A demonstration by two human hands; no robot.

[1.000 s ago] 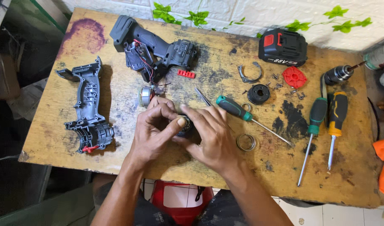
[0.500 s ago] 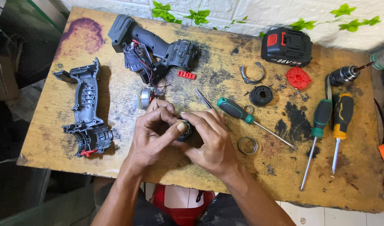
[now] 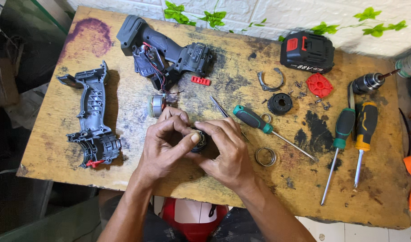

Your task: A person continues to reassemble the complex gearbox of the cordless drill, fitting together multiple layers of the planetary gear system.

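Between your two hands, near the front edge of the wooden table (image 3: 48,134), sits a small round dark part (image 3: 199,141). Your left hand (image 3: 163,148) and your right hand (image 3: 230,150) both curl tight around it, with fingers and thumbs pressed on it, so most of it is hidden.

Just past your left fingers lies a little silver motor (image 3: 157,105) with thin wires going up to the open grey drill body (image 3: 169,56). Far off to the left of your hold lies the other grey shell half (image 3: 92,118), with a tiny red bit at its near end.

Just right of your right hand rests a shiny metal ring (image 3: 265,156). A green-handled screwdriver (image 3: 259,123) lies slanted right above that hand.

Farther right lie two more screwdrivers (image 3: 349,143), one green and one yellow. Up from your hold and to the right sit a black ring part (image 3: 279,103), a red round cap (image 3: 319,85), and a black battery box (image 3: 307,52) with red buttons and a pale label on its side.
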